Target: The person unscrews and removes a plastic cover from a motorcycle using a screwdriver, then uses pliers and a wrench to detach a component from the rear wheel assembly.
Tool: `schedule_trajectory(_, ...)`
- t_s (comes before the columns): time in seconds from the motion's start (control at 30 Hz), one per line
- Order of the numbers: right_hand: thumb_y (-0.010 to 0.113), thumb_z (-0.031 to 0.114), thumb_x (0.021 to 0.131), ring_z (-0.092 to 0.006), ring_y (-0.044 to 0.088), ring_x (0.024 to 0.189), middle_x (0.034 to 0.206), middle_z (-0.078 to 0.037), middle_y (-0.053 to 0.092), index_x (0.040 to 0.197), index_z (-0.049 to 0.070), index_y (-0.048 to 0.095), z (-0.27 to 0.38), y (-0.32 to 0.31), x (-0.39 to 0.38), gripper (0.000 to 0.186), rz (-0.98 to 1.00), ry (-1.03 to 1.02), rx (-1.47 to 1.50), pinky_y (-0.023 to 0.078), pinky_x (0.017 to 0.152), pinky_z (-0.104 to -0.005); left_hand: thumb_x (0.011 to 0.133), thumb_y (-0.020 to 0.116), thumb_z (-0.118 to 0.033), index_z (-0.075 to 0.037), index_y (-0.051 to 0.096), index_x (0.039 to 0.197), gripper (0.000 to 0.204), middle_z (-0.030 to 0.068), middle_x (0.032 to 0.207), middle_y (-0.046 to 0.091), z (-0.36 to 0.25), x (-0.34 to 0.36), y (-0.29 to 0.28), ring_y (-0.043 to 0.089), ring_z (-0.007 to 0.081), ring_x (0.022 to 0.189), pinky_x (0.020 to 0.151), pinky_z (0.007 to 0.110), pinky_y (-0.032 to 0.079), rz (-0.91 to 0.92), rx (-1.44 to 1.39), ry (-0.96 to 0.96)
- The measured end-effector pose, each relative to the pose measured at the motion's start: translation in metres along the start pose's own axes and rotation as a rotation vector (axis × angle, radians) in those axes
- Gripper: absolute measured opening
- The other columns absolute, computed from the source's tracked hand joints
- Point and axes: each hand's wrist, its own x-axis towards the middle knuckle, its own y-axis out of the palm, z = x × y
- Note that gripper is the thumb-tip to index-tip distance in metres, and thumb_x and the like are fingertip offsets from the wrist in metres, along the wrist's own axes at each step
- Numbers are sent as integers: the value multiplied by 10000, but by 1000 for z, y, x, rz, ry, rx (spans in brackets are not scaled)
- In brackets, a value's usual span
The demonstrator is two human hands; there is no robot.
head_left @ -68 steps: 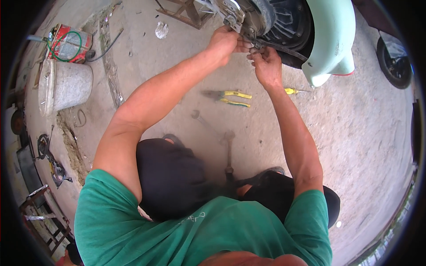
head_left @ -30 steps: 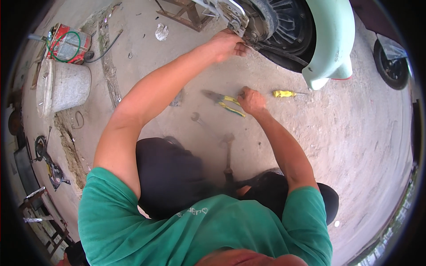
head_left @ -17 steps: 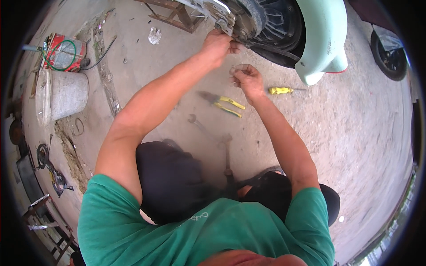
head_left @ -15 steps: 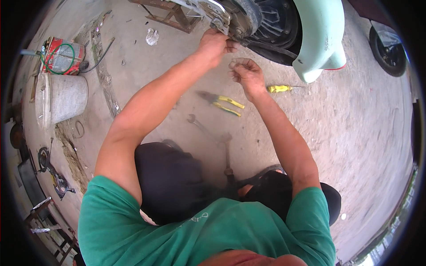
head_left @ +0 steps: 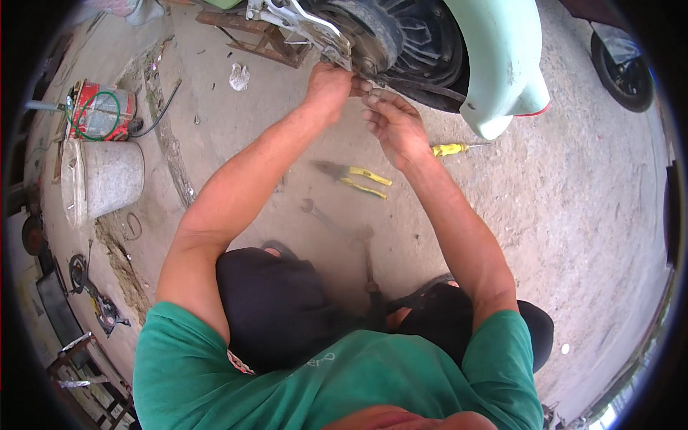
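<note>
My left hand reaches up to the metal bracket beside the axle end of a black scooter wheel. Its fingers curl at the bracket's lower edge, and whatever they grip is hidden. Close beside it, my right hand has thumb and forefinger pinched together near the left fingertips. Anything in that pinch is too small to make out. A pale green fender covers the wheel's right side. Below the hands lie yellow-handled pliers, and a yellow screwdriver rests by my right wrist.
An open-end wrench and another long tool lie between my knees. To the left stand a whitish bucket and a red-and-white container. A rusty metal stand is beyond my left hand; another wheel is at far right.
My right hand has moved up and in toward the left, so their fingertips nearly meet. The left hand stays at the bracket. The whole view has shifted slightly.
</note>
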Motion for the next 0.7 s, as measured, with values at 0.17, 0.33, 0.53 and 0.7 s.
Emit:
schedule_trajectory(0.17, 614, 113, 983, -137, 678, 745, 992, -62, 732, 1193, 52, 658, 5, -3, -1, 223, -154, -114, -218, 504, 670, -268, 957, 498, 6, 17, 655, 1046, 181, 116, 916, 716, 4, 5, -2, 683, 200, 711, 659, 353, 595, 46, -13, -37)
schedule_trajectory(0.33, 575, 128, 998, -127, 665, 736, 991, -63, 721, 1232, 49, 641, 5, -4, -3, 255, -128, -196, -345, 493, 666, -253, 988, 505, -70, -3, 655, 1067, 182, 108, 928, 711, 4, 20, -22, 687, 207, 772, 719, 387, 591, 226, -73, -138)
schedule_trajectory(0.53, 576, 130, 990, -122, 661, 729, 978, -76, 721, 1223, 34, 637, 4, -3, -1, 259, -111, -250, -400, 491, 645, -249, 1027, 488, -166, -27, 657, 1090, 228, 100, 954, 710, 9, 40, -33, 678, 215, 804, 760, 406, 578, 435, -123, -335)
schedule_trajectory(0.7, 571, 147, 987, -143, 647, 744, 963, -61, 710, 1198, 42, 625, 12, -2, 4, 242, -103, -127, -301, 499, 686, -278, 1031, 492, -166, -17, 665, 1114, 243, 107, 959, 710, 8, 47, -35, 673, 214, 796, 759, 402, 572, 556, -70, -323)
